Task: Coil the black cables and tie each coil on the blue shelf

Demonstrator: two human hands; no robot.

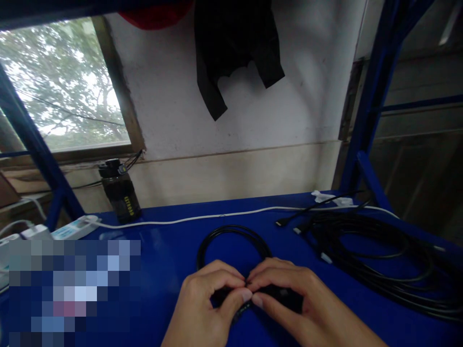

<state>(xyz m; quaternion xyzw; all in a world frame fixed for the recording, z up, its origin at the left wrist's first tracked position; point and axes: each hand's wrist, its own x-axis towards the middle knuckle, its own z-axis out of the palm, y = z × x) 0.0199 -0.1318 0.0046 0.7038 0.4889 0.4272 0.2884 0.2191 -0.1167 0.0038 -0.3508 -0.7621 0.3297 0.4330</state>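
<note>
A black cable [231, 228] lies coiled in a loop on the blue table, just beyond my hands. My left hand [208, 294] is closed, with thumb and fingertips pinched together on the near side of the coil. Opposite it, my right hand [294, 291] pinches at the same spot, and the two sets of fingertips meet. A dark end piece of the cable [284, 292] shows under my right fingers; its exact shape is too dark to make out. Whatever small part sits between the fingertips is hidden.
Several black cables [379, 279] with plug ends lie coiled at the right. A white cord [188, 220] crosses the back of the blue table [162, 270] from a power strip [77, 226]. A dark bottle [121, 193] stands back left. Blue frame posts [374, 91] rise at the sides.
</note>
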